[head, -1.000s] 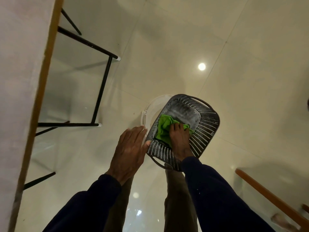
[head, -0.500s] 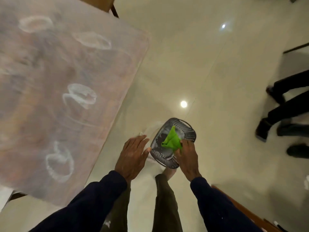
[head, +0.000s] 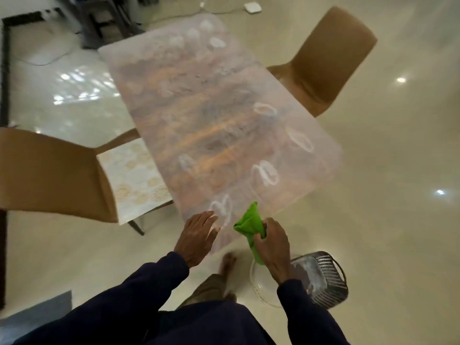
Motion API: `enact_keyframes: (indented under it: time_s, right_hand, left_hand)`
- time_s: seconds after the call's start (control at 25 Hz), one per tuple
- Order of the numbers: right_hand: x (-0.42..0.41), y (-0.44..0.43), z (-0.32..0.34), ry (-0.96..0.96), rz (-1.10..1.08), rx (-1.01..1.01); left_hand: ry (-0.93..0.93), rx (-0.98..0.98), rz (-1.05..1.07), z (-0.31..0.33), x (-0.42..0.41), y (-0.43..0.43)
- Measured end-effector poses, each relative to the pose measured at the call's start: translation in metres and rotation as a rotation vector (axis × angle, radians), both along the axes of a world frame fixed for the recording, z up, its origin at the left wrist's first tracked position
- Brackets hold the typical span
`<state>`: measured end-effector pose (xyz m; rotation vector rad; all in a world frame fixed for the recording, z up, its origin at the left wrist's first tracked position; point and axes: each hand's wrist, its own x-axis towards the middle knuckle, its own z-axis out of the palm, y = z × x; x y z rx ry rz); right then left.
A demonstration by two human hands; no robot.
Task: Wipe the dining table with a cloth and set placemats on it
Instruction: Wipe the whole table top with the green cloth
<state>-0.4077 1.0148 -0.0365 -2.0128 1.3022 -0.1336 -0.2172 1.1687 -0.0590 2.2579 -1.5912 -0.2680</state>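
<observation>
The cloth (head: 249, 224) is out of the basket (head: 326, 277)! A second ago the right hand (head: 272, 241) was down inside, pressing on it. Now that hand grips the bunched green cloth up at the near edge of the table (head: 224, 108), and the basket is left behind on the floor, near right. The left hand (head: 198, 235) has let go of the basket rim and come across, fingers straight, over the table's near corner. The view has swung up from the floor too: the whole smeared tabletop shows, plus the left chair (head: 49, 175) with placemats (head: 134, 178) on its seat, and the far right chair (head: 331, 58).
</observation>
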Motion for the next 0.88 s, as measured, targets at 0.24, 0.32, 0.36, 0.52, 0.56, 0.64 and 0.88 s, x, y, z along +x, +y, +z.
enact_keyframes:
  time_s: [0.24,0.32,0.36,0.52,0.56,0.64,0.88]
  right_hand:
    - [0.103,0.011,-0.007,0.159,0.137,-0.137]
    - [0.110,0.020,-0.020,0.343,0.221,-0.192]
    - [0.110,0.024,-0.028,0.359,0.240,-0.225]
    - [0.120,0.029,-0.059,0.188,0.337,-0.313]
    - [0.124,0.026,-0.065,0.167,0.400,-0.338]
    - [0.135,0.015,-0.079,0.197,0.486,-0.359]
    - [0.175,0.018,-0.108,0.297,0.390,-0.388]
  left_hand:
    - [-0.018,-0.003,0.159,-0.004,0.032,0.050]
    - [-0.017,-0.010,0.190,-0.009,0.043,0.061]
    - [-0.020,-0.019,0.203,-0.013,0.048,0.066]
    - [-0.010,-0.059,0.183,-0.032,0.075,0.071]
    - [-0.004,-0.064,0.162,-0.036,0.083,0.069]
    - [0.009,-0.070,0.117,-0.042,0.101,0.065]
    - [-0.016,-0.037,-0.040,-0.068,0.145,0.063]
